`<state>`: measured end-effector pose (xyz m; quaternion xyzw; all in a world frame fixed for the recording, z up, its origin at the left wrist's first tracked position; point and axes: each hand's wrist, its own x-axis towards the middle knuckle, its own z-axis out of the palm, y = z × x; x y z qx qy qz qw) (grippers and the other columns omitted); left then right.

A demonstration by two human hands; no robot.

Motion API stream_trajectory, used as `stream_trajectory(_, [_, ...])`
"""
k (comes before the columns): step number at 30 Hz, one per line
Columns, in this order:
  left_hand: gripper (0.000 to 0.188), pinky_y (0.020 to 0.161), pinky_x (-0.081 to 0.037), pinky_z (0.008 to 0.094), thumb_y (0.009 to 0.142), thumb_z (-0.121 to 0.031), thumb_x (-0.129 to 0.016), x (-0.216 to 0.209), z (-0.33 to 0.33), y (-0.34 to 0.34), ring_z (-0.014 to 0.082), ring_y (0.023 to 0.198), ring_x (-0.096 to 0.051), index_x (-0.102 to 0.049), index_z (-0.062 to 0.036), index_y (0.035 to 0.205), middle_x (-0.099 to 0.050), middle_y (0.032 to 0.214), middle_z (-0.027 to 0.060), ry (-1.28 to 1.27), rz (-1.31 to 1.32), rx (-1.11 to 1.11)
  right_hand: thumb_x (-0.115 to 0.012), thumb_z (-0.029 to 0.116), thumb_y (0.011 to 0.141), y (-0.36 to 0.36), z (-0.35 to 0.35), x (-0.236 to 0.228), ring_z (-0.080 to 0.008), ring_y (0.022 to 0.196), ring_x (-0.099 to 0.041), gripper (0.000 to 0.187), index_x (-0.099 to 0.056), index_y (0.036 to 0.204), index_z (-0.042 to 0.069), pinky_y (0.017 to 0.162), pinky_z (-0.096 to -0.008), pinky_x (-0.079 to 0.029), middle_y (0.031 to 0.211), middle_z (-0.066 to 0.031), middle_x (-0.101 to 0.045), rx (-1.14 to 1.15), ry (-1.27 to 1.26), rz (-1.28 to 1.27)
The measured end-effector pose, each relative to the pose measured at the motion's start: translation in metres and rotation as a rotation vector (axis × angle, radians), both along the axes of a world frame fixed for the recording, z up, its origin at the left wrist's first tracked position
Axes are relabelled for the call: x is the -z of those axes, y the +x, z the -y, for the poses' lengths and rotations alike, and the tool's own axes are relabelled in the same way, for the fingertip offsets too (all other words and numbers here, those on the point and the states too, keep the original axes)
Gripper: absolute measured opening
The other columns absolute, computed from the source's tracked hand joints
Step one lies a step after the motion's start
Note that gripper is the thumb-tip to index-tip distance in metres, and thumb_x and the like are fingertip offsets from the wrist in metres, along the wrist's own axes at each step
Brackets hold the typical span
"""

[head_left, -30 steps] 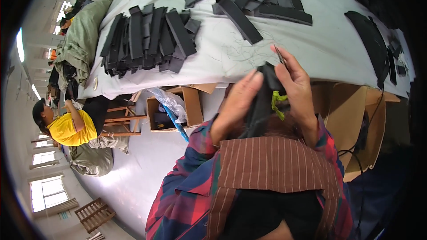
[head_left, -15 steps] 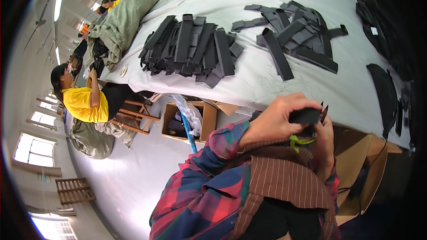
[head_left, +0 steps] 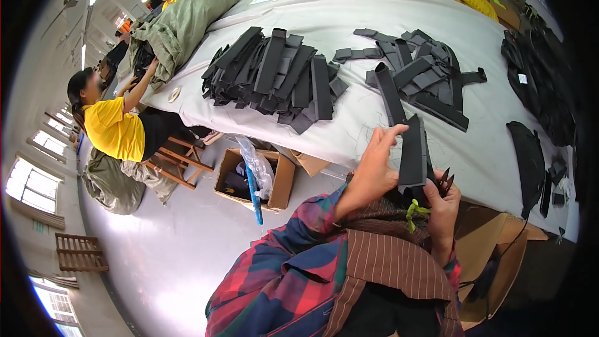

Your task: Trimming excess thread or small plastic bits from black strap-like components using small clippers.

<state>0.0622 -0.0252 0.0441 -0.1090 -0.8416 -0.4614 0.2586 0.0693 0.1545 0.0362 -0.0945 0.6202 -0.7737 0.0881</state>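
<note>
Near the table's front edge, my left hand [head_left: 378, 161] holds a flat black fabric strip [head_left: 412, 153] by its left side, index finger near the top and thumb near the lower end. My right hand [head_left: 443, 207] is closed at the strip's lower right end. Dark pointed blades of thread snips [head_left: 446, 180] stick up from its fingers; the snips' handles are hidden in the hand. Just beyond my left hand, another black strip [head_left: 389, 97] lies at the edge of a loose heap of black strips [head_left: 430, 68].
A larger pile of black strips [head_left: 274, 78] covers the middle of the white-covered table [head_left: 312, 9]. Black bags [head_left: 540, 87] lie at the right. Below the table stand an open carton [head_left: 284, 181] and more cardboard [head_left: 483, 243]. A person in yellow [head_left: 118, 128] sits at the left, handling dark material.
The black strip, earlier seen end-on between my hands, now stands lengthwise. My left hand has opened wider along it, and my right hand with the snips has moved lower. The view has shifted slightly.
</note>
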Motion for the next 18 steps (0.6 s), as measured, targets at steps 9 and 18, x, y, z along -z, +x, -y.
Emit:
stream_trajectory(9, [0.080,0.075,-0.046,0.0212,0.078,-0.004,-0.073,0.019,0.020,0.004,0.0085,0.082,-0.059,-0.026,0.0029,0.142,-0.064,0.094,0.0054,1.128,0.590,0.371,-0.060,0.003,0.089,0.001,0.021,-0.005,-0.0045,0.080,-0.054,0.019,-0.063,0.106,-0.004,0.074,-0.0187,-0.043,0.089,0.0021,-0.063,-0.053,0.185,-0.233])
stream_trajectory(18, [0.018,0.059,-0.045,0.0221,0.085,-0.006,-0.063,-0.010,0.171,-0.001,0.0076,0.065,-0.055,-0.067,-0.0022,0.102,-0.065,0.081,0.0022,0.448,0.075,-0.329,-0.057,0.001,0.088,-0.010,0.020,0.010,-0.0053,0.079,-0.052,0.017,-0.062,0.103,-0.005,0.073,-0.0206,-0.044,0.085,0.0006,-0.063,-0.052,0.273,-0.221])
